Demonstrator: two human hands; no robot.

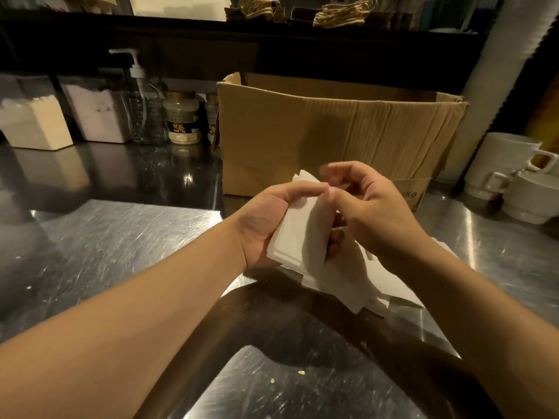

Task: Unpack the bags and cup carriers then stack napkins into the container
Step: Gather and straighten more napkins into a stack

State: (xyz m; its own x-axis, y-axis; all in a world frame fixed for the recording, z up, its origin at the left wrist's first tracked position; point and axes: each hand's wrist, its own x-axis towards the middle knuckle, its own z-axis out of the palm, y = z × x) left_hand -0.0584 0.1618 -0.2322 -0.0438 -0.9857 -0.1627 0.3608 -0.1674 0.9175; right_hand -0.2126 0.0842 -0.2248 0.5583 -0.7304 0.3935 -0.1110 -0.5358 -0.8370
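I see both bare forearms reaching in from the bottom corners and meeting mid-frame. My left hand (266, 219) turns palm inward, thumb on top and fingers curled beneath the thin white stack of paper napkins (299, 234) it grips. My right hand (369, 207) arches over it, fingers loosely curled, thumb tip meeting the left thumb.

Left hand (266, 225) grips napkins (299, 234); right hand (372, 213), seemingly empty, hovers beside cardboard box (332, 128).

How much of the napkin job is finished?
Partly done: loose napkins already lie on the steel counter before the open cardboard box. In hand: the left hand grips a napkin stack, right hand touching it. Left: loading them into a container.
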